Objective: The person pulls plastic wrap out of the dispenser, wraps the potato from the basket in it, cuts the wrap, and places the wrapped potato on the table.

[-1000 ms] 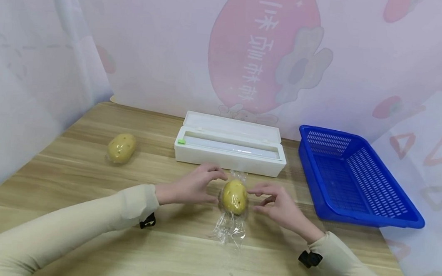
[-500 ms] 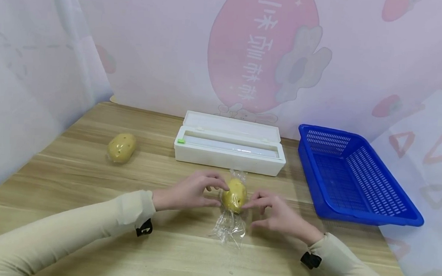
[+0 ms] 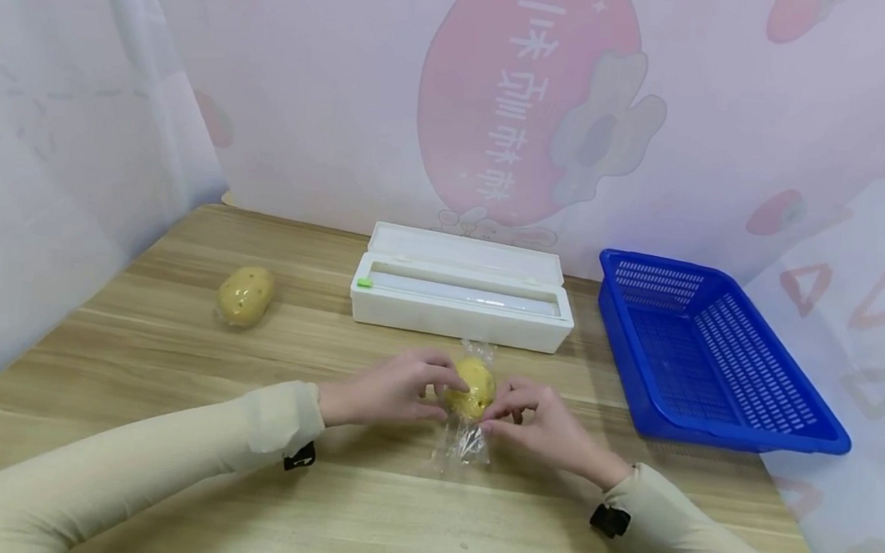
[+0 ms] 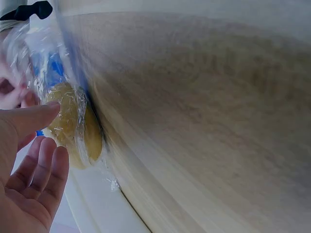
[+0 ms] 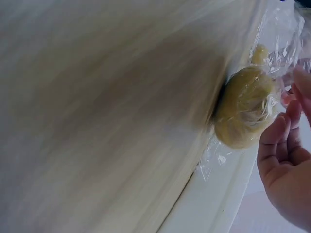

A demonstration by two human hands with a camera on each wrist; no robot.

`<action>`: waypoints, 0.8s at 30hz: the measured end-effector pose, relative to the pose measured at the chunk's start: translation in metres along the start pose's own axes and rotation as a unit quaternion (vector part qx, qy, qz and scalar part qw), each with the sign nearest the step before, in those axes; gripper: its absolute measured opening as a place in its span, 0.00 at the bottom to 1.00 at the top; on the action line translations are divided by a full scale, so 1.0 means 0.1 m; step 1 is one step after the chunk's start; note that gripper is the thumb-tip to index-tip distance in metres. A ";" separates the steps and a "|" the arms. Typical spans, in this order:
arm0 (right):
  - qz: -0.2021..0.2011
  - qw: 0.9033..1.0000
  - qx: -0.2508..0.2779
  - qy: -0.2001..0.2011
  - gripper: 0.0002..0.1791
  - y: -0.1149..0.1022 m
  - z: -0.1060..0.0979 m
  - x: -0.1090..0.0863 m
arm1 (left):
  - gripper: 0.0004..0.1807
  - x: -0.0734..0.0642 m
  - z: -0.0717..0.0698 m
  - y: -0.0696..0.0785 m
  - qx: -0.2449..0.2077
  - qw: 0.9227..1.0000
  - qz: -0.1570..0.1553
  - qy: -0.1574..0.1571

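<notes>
A yellow potato [image 3: 473, 387] in clear plastic film lies on the table between my hands. My left hand [image 3: 399, 387] is at its left side, with fingertips bent loosely over the edge; in the left wrist view the thumb [image 4: 41, 116] overlaps the wrapped potato [image 4: 73, 126]. At the potato's near right end, my right hand [image 3: 543, 420] pinches the film [image 3: 467, 445] between thumb and forefinger. The right wrist view has this film [image 5: 279, 43] raised beside the fingers. More film sticks out flat at the far end.
Another film-wrapped potato [image 3: 245, 296] lies at the left. Behind my hands stands an open white cling film box [image 3: 455, 321] with a green slider. A blue plastic basket [image 3: 705, 432] is at the right, and a printed curtain [image 3: 332, 95] hangs behind the table.
Both hands have closed in on the potato. The right hand has come down to its near end and taken hold of the film, which is now gathered and lifted there.
</notes>
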State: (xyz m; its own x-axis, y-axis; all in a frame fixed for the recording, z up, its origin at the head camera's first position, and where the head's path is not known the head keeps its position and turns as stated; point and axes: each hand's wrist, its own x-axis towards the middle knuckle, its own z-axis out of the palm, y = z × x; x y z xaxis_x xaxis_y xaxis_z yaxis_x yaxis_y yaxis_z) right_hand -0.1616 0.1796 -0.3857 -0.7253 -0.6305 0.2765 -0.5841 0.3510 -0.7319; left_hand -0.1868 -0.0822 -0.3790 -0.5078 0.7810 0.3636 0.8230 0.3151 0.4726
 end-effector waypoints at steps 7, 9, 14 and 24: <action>0.111 0.992 0.054 0.032 0.02 -0.06 -0.01 0.05 | 0.25 0.10 0.07 0.04 -0.011 1.000 0.017 0.000; 0.133 0.987 0.076 0.039 0.01 -0.06 0.00 0.07 | 0.26 0.12 0.10 0.03 -0.007 1.000 0.018 0.002; 0.162 0.974 0.147 0.058 0.06 -0.04 0.01 0.09 | 0.27 0.15 0.17 0.04 0.016 1.000 0.009 0.004; 0.189 0.944 0.256 0.081 0.09 -0.01 0.04 0.09 | 0.16 0.17 0.30 0.07 -0.007 0.998 -0.034 0.056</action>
State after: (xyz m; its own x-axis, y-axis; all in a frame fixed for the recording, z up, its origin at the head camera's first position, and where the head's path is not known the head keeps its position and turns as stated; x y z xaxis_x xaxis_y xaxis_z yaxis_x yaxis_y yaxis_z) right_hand -0.1660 0.1713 -0.3848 -0.9173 -0.3981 -0.0042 -0.0486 0.1225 -0.9913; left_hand -0.1821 -0.0506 -0.3939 -0.5881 0.6931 0.4167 0.7824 0.3571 0.5103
